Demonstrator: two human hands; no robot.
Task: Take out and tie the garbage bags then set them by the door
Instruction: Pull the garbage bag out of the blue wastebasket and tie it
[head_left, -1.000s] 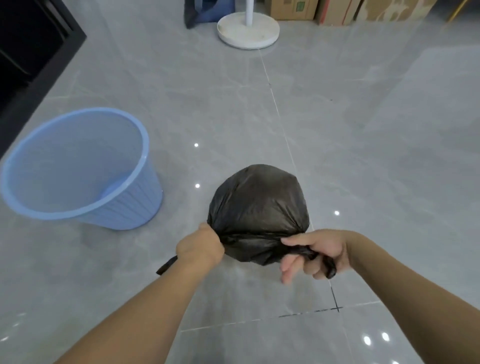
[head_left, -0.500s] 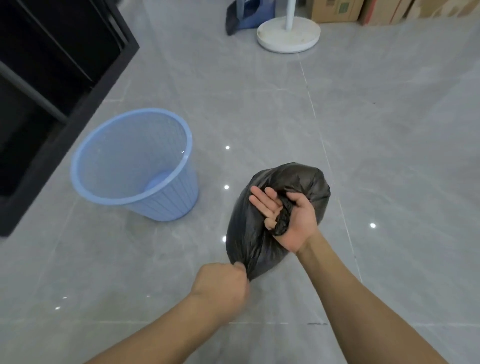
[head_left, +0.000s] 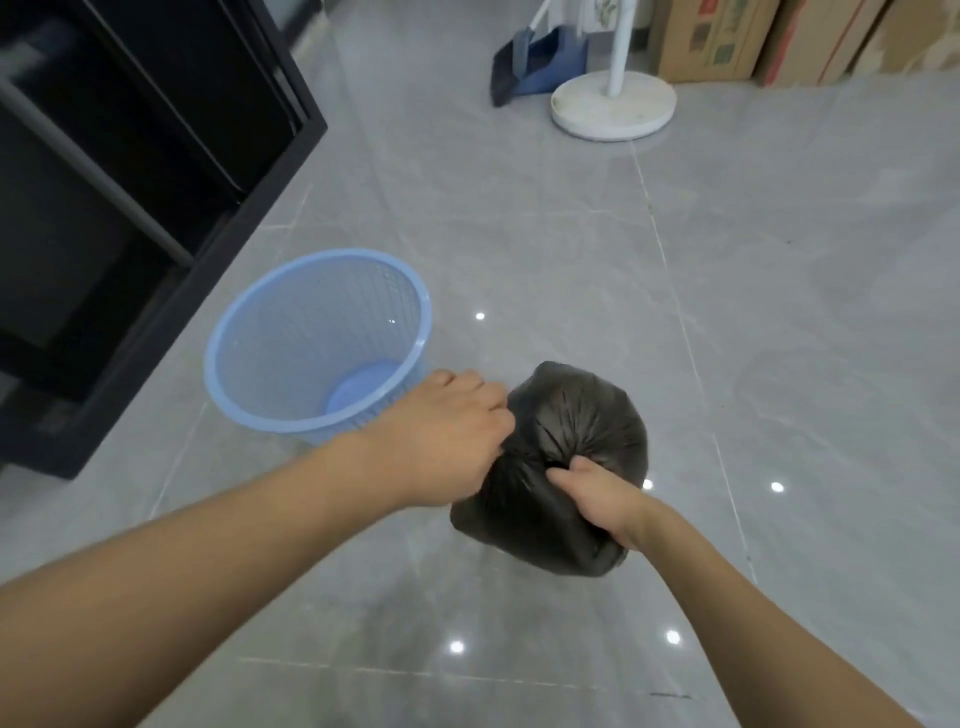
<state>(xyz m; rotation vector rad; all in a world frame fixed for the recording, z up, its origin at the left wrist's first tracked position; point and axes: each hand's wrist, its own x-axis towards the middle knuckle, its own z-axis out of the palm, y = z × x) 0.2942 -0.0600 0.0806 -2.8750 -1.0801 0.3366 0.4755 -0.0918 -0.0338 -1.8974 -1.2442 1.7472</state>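
A full black garbage bag (head_left: 582, 415) hangs above the grey floor at the centre of the view. Its neck is gathered into tight folds. My left hand (head_left: 447, 431) grips the gathered plastic on the bag's left side, fingers curled. My right hand (head_left: 597, 493) pinches the bunched neck from the near right, with part of the plastic running under my palm. The knot itself is hidden between my hands.
A light blue mesh bin (head_left: 317, 343) stands unlined just left of the bag. A black cabinet frame (head_left: 156, 171) fills the left side. At the back are a white round stand base (head_left: 613, 104), a blue dustpan (head_left: 535, 62) and cardboard boxes (head_left: 706, 41).
My left hand rose from below the bag to its left side. My right hand turned over and now pinches the neck from the near side. The view shifted left.
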